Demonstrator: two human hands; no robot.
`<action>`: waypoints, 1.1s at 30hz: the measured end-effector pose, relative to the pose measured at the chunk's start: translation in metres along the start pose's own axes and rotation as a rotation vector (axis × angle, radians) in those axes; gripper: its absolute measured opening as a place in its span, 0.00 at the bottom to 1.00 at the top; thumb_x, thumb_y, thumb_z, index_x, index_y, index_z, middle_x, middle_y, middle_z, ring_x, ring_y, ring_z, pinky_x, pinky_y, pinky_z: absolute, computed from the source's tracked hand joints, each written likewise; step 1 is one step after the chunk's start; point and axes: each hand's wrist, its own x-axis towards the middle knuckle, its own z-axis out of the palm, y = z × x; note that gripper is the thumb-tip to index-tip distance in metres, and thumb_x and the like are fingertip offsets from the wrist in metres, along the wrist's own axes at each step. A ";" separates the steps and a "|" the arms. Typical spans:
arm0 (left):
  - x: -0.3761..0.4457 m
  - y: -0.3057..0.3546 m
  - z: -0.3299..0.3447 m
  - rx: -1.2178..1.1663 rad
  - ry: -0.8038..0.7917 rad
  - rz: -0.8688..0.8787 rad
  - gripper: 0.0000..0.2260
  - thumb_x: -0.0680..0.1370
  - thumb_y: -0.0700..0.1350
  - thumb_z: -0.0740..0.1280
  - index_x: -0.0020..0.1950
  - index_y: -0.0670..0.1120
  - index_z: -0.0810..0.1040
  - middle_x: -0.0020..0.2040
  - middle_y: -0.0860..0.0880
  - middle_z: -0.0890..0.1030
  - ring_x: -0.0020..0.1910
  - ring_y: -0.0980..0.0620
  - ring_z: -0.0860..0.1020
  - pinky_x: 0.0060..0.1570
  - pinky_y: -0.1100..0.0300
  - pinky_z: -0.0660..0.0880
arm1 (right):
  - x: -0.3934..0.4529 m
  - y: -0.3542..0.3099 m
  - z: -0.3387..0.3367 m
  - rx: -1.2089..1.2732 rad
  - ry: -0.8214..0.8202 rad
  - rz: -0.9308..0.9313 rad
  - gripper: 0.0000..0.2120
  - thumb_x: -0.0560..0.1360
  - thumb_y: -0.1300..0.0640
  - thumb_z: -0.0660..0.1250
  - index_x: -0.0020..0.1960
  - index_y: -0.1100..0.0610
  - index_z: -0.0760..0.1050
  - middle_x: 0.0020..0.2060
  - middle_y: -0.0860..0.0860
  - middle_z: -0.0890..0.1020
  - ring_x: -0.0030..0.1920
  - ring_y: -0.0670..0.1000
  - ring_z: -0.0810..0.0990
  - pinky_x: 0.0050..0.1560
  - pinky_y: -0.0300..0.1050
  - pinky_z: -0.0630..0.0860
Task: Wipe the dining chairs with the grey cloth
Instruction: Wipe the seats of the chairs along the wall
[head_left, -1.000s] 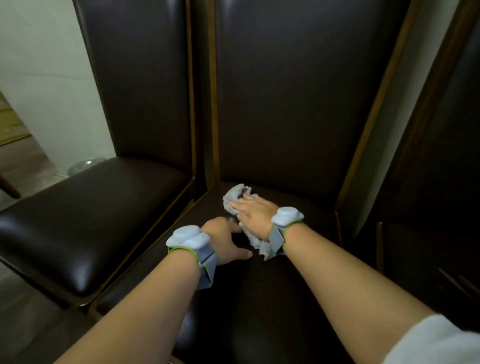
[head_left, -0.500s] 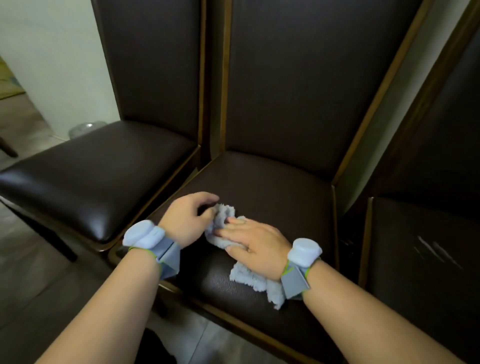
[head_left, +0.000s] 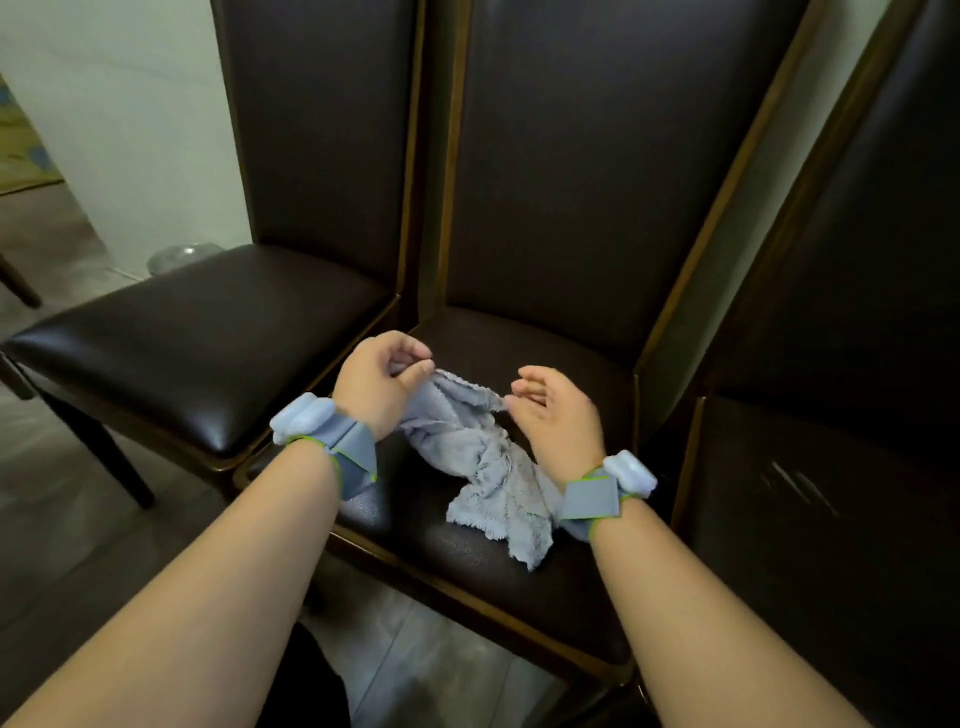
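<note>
Against a pale wall (head_left: 130, 104), three dark-upholstered dining chairs stand side by side with wood-trimmed frames: left chair (head_left: 208, 338), middle chair (head_left: 571, 208), right chair (head_left: 841, 467), the last only partly in frame. Backs of left and middle chairs nearly touch; a strip of wall shows between middle and right.

One grey cloth (head_left: 483, 457), fluffy, crumpled. Its lower part lies on the middle chair's seat near the front edge; its upper edge is lifted off the seat, stretched between two hands.

Left hand (head_left: 376, 382): fingers (head_left: 410, 358) curled, pinching one end of the cloth's upper edge. Right hand (head_left: 558, 415): fingertips bent inward, pinching the other end of that edge; the remaining fingers loosely curled. Hands a little apart, both above the seat.

Two grey wrist devices on straps, one per wrist: left band (head_left: 327, 431), right band (head_left: 608, 488). The right band and wrist cover part of the cloth's lower fold.

Tiled floor (head_left: 62, 519) below. Small round glassy object (head_left: 182, 257) on the floor behind the left chair, by the wall; too blurred to identify.
</note>
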 end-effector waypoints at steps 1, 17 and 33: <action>0.000 0.009 -0.007 -0.097 -0.026 0.003 0.06 0.75 0.39 0.71 0.45 0.50 0.78 0.42 0.48 0.79 0.40 0.56 0.75 0.45 0.62 0.71 | 0.003 -0.007 0.000 -0.057 -0.098 0.012 0.25 0.73 0.56 0.73 0.67 0.58 0.72 0.58 0.50 0.77 0.61 0.47 0.76 0.62 0.37 0.72; 0.027 0.071 -0.046 0.631 -0.314 0.119 0.03 0.73 0.41 0.65 0.41 0.44 0.77 0.42 0.42 0.80 0.45 0.41 0.78 0.41 0.56 0.70 | 0.077 -0.131 -0.041 0.195 0.109 -0.176 0.14 0.72 0.52 0.69 0.31 0.50 0.68 0.27 0.47 0.69 0.31 0.47 0.67 0.34 0.45 0.64; 0.044 0.096 0.007 0.123 -0.427 0.106 0.37 0.71 0.46 0.75 0.76 0.56 0.59 0.70 0.53 0.68 0.57 0.50 0.79 0.52 0.53 0.79 | 0.089 -0.120 -0.065 -0.120 0.034 -0.129 0.17 0.67 0.38 0.63 0.39 0.51 0.70 0.39 0.60 0.83 0.42 0.60 0.82 0.45 0.62 0.78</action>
